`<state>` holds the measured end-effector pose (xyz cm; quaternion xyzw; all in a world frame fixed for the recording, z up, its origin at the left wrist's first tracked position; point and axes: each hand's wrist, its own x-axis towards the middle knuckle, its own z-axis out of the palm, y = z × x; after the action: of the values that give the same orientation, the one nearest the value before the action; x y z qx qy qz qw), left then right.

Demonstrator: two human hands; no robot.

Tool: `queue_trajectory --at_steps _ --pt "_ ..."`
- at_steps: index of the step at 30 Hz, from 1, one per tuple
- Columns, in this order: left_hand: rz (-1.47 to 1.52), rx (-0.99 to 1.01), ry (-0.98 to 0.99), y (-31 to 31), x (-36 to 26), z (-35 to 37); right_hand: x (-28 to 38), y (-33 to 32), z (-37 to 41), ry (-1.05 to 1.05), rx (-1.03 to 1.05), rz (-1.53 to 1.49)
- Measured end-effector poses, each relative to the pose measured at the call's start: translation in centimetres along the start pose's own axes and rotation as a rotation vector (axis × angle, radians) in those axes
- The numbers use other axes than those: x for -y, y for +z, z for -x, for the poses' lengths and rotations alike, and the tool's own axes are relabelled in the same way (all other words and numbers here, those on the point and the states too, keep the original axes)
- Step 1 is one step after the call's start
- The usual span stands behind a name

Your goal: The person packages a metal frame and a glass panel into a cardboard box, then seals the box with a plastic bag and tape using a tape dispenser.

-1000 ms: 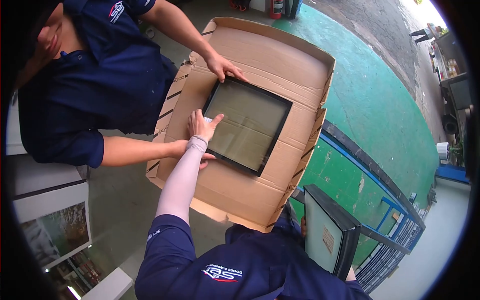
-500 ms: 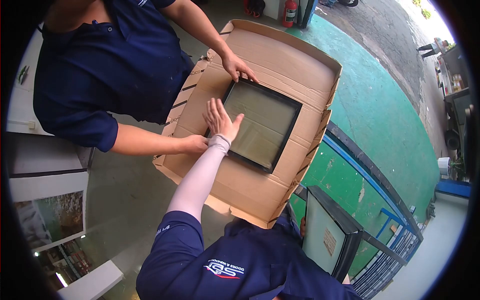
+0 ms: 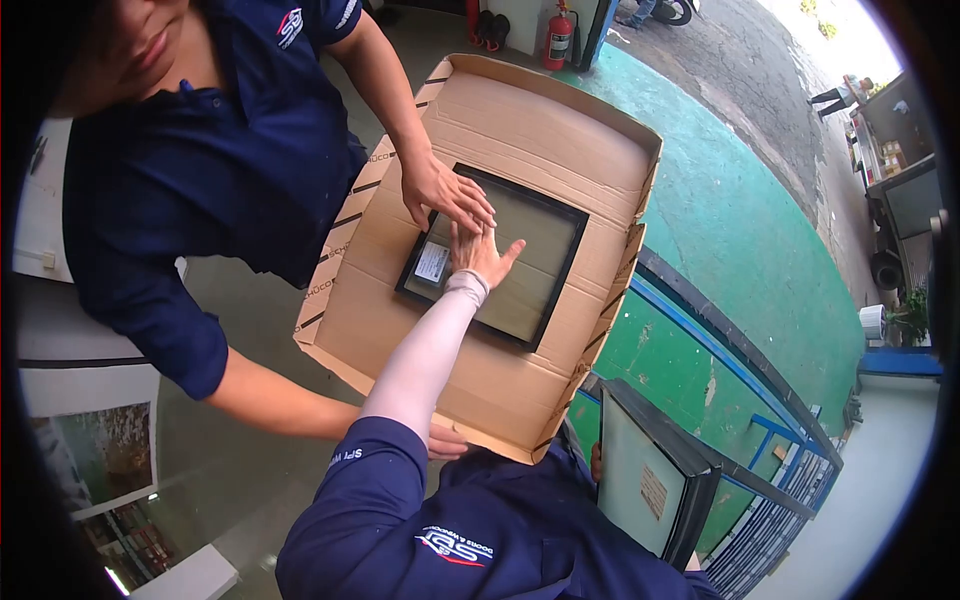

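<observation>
My left hand (image 3: 484, 256) lies on a black-framed glass panel (image 3: 530, 265), fingers stretched out. A white label (image 3: 432, 262) shows on the panel beside my wrist. Over my fingertips rests one hand (image 3: 450, 195) of a co-worker. The panel sits in a shallow cardboard box (image 3: 385, 235). At my right side, a second glass panel (image 3: 640, 490) with a thick dark edge and a paper label (image 3: 653, 492) stands tilted. Fingertips of my right hand (image 3: 597, 462) curl around its left edge; the rest of that hand is hidden.
The co-worker (image 3: 200, 190) in a navy shirt stands at the left, other hand (image 3: 446, 442) at the box's near edge. Blue metal racking (image 3: 770, 390) with long profiles runs along the right. A fire extinguisher (image 3: 558, 40) stands at the back.
My left hand has come down onto the glass. The co-worker's one hand moved from the panel's far edge onto my fingers; the other moved to the box's near edge, uncovering the label.
</observation>
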<state>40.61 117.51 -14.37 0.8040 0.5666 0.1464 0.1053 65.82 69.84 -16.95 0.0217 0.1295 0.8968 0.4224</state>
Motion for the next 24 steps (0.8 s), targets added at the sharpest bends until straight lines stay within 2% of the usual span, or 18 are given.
queue_trajectory --at_steps 1,2,4,5,6,8,10,12,14,16,18,20,22,24 --pt "-0.018 0.206 -0.073 -1.6 -0.4 -1.5 -0.1 -0.1 0.1 0.004 -0.002 -0.001" --pt "-0.013 0.207 -0.073 -3.1 0.3 -4.8 -0.1 0.0 0.2 0.009 -0.005 -0.005" --pt "0.008 0.698 1.028 -6.8 3.1 -13.0 -0.3 0.0 0.3 0.015 -0.005 -0.014" --pt "0.025 0.925 1.588 -6.1 4.6 -14.8 -0.3 0.0 0.4 0.017 0.0 -0.016" --pt "0.033 0.939 1.585 -4.7 1.9 -11.4 -0.4 0.0 0.5 0.022 0.001 -0.027" --pt "0.147 0.095 0.251 3.0 -3.8 -0.5 -0.4 -0.3 1.0 0.021 0.011 -0.048" --pt "0.136 0.297 0.345 0.0 -5.1 3.1 0.1 -0.1 1.1 0.027 0.022 -0.071" --pt "0.189 0.346 0.348 -3.1 -5.1 5.8 0.4 0.2 1.1 0.03 0.037 -0.079" --pt "0.893 0.464 -0.13 -6.2 -5.5 10.8 0.3 0.2 1.2 0.039 0.049 -0.091" --pt "1.077 0.227 -0.243 -8.6 -6.4 16.4 0.7 0.2 1.2 0.054 0.059 -0.092" --pt "1.051 0.306 -0.288 -13.0 -6.6 21.2 0.8 0.5 1.3 0.064 0.058 -0.096" --pt "1.284 0.422 -0.372 -14.8 -6.0 26.7 1.0 0.8 1.3 0.083 0.049 -0.092" --pt "1.409 0.627 -0.463 -17.1 -5.2 30.6 1.5 1.0 1.2 0.106 0.04 -0.08" --pt "1.443 0.528 -0.522 -16.9 -4.9 33.8 2.2 1.6 0.9 0.138 0.026 -0.079"
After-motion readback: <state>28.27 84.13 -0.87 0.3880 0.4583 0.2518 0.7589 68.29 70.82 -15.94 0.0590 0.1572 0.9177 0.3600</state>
